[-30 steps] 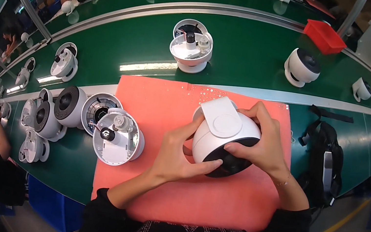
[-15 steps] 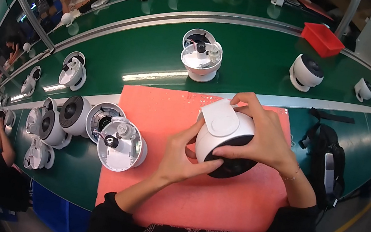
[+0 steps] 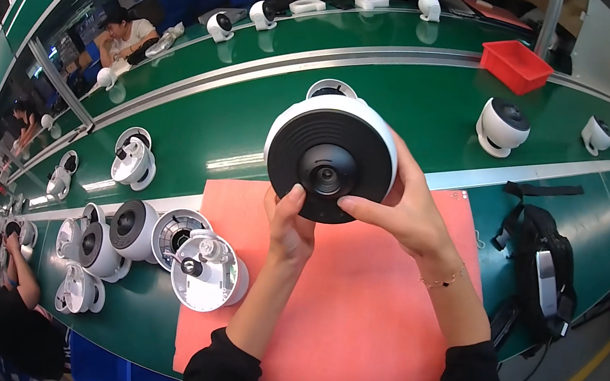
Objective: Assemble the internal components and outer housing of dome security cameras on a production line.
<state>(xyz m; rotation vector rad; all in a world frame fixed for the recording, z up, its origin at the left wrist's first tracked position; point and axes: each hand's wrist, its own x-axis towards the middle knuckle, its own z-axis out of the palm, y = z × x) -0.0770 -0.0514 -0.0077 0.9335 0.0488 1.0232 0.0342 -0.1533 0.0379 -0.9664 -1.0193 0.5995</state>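
A round white camera (image 3: 334, 143) with a ringed black front and a lens in its middle is held up between my two hands, above the far edge of a pink mat (image 3: 347, 320). The lens side is turned toward me. My left hand (image 3: 289, 224) grips it from below, thumb on the black front. From the right, my right hand (image 3: 408, 205) wraps round the white shell, its thumb also on the black front near the lower rim. An opened white housing (image 3: 208, 275) with its inner parts bare lies on the mat's left edge.
Several camera housings, like a finished-looking one with a dark front (image 3: 131, 229), crowd the bench at left. Another white camera (image 3: 504, 128) and a red bin (image 3: 516, 65) stand across the green belt. A black strapped device (image 3: 541, 261) lies at right. Co-workers sit at the left and far side.
Both hands have lifted the camera away from me and turned it, so its black lens front now faces me instead of its white base. My view has shifted slightly.
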